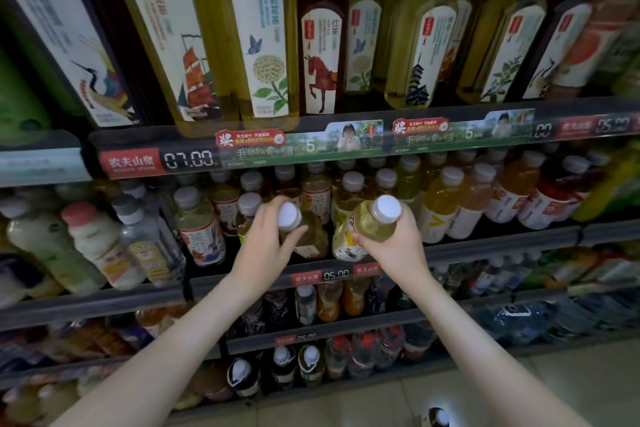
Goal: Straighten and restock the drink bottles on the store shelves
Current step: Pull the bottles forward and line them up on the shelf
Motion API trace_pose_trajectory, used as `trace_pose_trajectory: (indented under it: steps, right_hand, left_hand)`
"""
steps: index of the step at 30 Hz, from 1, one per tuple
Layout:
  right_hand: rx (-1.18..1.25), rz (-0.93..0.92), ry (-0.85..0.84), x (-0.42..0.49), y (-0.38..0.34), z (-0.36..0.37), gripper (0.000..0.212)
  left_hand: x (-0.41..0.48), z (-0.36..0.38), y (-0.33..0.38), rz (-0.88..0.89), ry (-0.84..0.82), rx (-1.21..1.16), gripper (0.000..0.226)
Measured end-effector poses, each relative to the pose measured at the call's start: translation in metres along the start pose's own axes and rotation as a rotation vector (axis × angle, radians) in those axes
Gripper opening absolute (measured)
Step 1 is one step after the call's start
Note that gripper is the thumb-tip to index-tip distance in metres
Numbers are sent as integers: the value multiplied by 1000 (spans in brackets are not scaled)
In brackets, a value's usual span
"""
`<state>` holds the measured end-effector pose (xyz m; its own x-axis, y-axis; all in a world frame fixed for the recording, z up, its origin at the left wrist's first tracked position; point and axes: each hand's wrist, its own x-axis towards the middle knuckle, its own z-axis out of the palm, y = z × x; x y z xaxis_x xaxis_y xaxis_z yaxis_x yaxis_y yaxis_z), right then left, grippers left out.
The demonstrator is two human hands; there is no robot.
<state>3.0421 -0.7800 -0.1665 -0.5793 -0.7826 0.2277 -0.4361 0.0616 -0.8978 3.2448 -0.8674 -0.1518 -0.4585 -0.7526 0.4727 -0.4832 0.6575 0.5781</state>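
Shelf (485, 248) stock was gripped two-handed.
Amber bottle (290, 217) was clasped by left hand (266, 239); yellow bottle (375, 224) by right hand (394, 248).

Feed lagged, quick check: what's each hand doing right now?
Left hand: grips a white-capped bottle near its cap.
Right hand: holds a pale yellow bottle.

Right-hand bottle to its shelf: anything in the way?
Yes: a front bottle stands at the shelf edge right behind the held bottle in the right hand. The left hand grips another bottle beside it.
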Motion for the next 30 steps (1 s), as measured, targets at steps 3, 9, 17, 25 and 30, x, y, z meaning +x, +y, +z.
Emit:
trace_pose_trajectory:
  steps: [3, 9, 17, 25, 30]
  right_hand:
    - [24, -16, -47, 6, -7, 15, 67]
    - [-156, -67, -182, 26, -13, 53, 65]
    - [-757, -133, -192, 48, -16, 89, 89]
    - [-823, -201, -259, 40, -44, 70, 79]
    - [-257, -300, -650, -4, -108, 18, 72]
  left_hand:
    - [-12, -28, 6, 34, 76, -32, 48]
    - [-18, -74, 4, -74, 168, -46, 47]
    - [-17, -104, 5, -309, 201, -259, 42]
    - [-1, -112, 23, -339, 179, -225, 49]
    - [9, -112, 71, -160, 174, -103, 53]
